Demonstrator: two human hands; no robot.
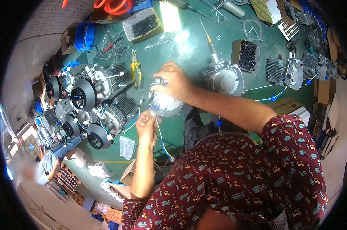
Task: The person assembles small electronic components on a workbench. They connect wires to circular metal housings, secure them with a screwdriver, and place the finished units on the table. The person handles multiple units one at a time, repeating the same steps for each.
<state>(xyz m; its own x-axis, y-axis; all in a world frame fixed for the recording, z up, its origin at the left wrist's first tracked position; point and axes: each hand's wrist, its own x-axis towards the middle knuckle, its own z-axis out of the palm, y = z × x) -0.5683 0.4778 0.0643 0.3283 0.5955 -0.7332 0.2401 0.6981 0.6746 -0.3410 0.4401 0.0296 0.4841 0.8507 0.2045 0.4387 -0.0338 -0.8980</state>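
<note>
A round silver metal motor housing (166, 104) is tilted up near the front edge of the green bench. My right hand (175, 82) grips it from above, its fingers curled over the upper end. At the lower rim, my left hand (146, 126) is closed in a pinch where thin wires (162, 141) come out. The wires hang down below the bench edge to a small connector. My fingers hide the exact pinch point. Yellow-and-black pliers (135, 69) lie just left of the housing. To its right stands a second silver housing (226, 81) with a screwdriver (211, 46) upright above it.
Finned motor units with black fan wheels (83, 95) crowd the left side. Boxes of screws (143, 25) and bolts (245, 55) stand on the bench, with hex keys (111, 41) scattered at the back left. More finned housings (294, 74) line the right. Another person (50, 165) sits at far left.
</note>
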